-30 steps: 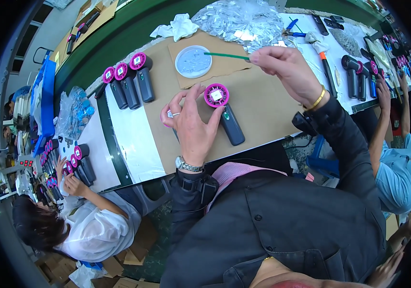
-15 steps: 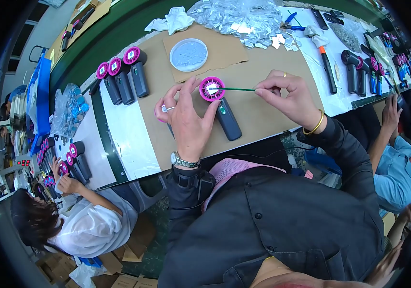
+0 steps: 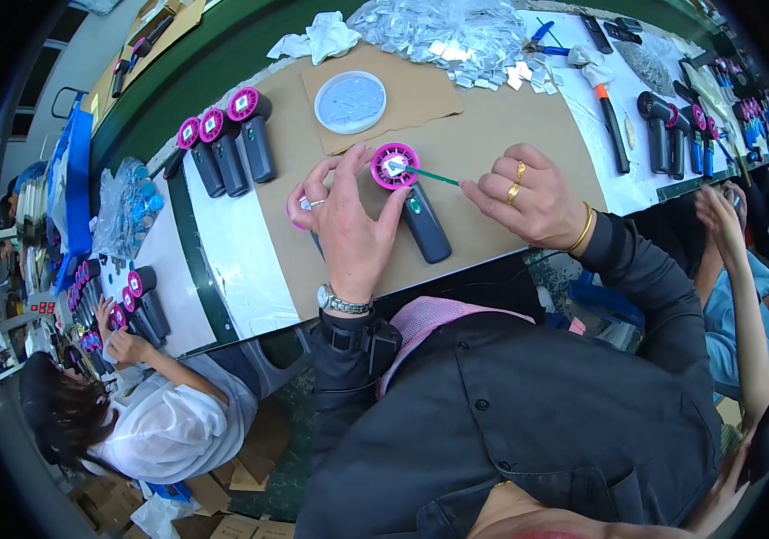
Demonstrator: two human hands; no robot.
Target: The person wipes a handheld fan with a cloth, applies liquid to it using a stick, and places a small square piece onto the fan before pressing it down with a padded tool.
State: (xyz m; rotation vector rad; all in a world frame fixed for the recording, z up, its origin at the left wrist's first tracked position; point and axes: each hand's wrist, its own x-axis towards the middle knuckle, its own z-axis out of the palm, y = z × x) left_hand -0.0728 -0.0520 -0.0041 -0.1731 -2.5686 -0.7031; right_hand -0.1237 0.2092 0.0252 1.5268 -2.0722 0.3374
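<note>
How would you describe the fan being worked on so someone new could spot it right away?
Start at the brown cardboard sheet in the middle of the long bench. Near its front edge lies a dark handheld fan with a magenta ring head, steadied by the left hand. Unlike the three similar fans lined up to the left, a thin green stick from the right hand touches its centre.

The handheld fan point(image 3: 413, 202) has a magenta head and dark grey handle. The stick point(image 3: 431, 176) is green. Brown cardboard point(image 3: 492, 135) covers the green-edged bench point(image 3: 196, 242); the round dish point(image 3: 350, 101) is pale blue-grey.
</note>
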